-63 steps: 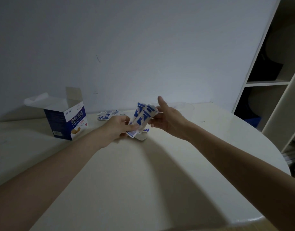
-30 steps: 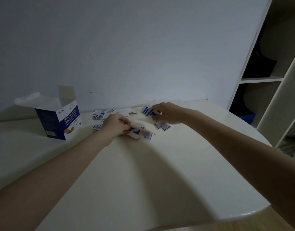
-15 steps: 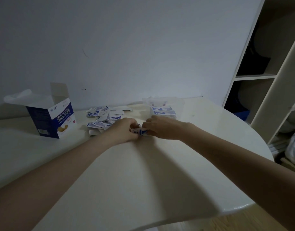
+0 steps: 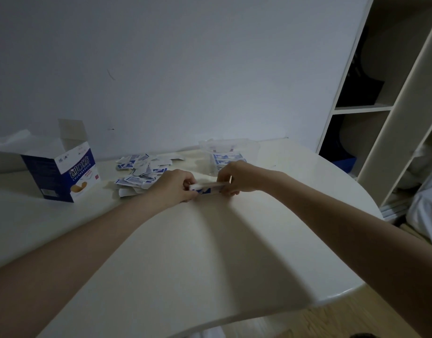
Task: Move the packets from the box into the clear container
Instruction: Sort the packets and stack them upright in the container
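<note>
Both hands meet over the middle of the white worktop and share one small stack of packets. The left hand pinches the left end of the stack with curled fingers, and the right hand pinches the right end in the same way. The stack lies level between them, just above or on the worktop; which one, the picture does not show

Behind the left hand lies a loose pile of packets, blue and white, spread flat on the worktop near the wall. Behind the right hand stands the clear container, and some packets are already inside it, seen through its wall

The box stands far to the left, well apart from the hands. It is blue and white, and its top flaps are open

At the right edge stands a shelf unit with dark things in its compartments
</note>
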